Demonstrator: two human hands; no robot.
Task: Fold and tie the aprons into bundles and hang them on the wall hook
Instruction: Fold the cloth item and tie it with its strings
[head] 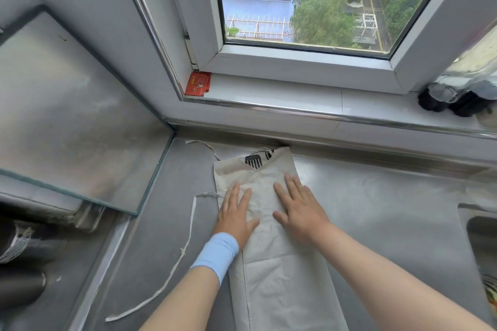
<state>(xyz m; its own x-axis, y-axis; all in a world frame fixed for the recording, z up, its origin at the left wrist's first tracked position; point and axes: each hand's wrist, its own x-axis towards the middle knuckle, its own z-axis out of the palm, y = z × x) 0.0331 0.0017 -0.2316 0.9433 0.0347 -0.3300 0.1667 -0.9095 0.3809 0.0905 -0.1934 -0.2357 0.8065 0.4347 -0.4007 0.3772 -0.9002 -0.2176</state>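
So the cream apron [279,271] is folded into a long strip on the steel counter [390,223], right under the window. Both hands lie flat on it with fingers straight and spread, gripping nothing: left hand [236,213] and right hand [298,205] side by side. One tie [185,247] trails loose off to the left. Only a sliver of the sink [481,234] shows at the right edge, so I can't tell what's in it. Same with the two dark jars [454,97] on the sill, too blurry.
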